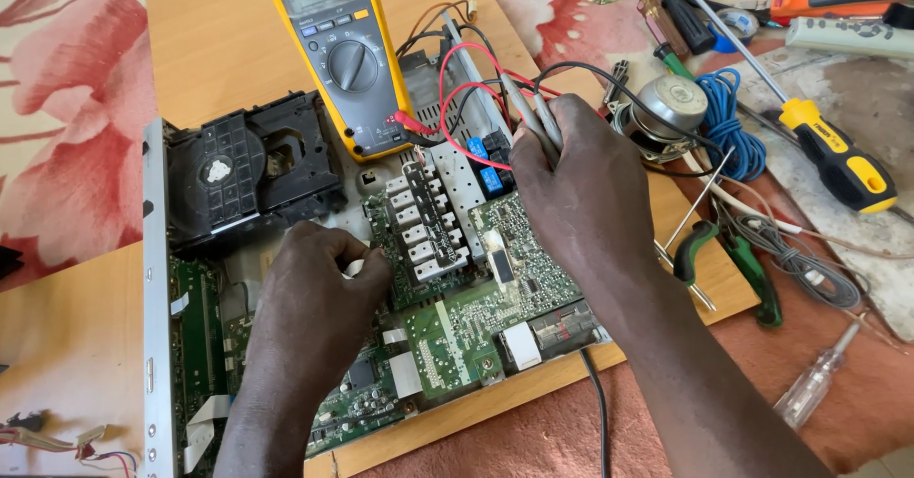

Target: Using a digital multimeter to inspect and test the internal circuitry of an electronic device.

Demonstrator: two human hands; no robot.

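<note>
1. I'd keep both grey metal probe tips (535,116) steady and apart over the green circuit board (457,288) on the wooden tabletop (219,40).
2. My right hand (581,188) is closed around the probes.
3. My left hand (328,283) is curled, fingertips pressing the board beside the black disc drive (249,169); yellow multimeter (333,54) sits behind.

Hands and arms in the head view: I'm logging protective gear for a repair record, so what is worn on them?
Nothing shows on either one. The left hand and right hand are bare, with no gloves, and no rings or watch visible. Both forearms are uncovered up to the frame's lower edge, with no sleeves, wrist straps or bands in sight.
</note>
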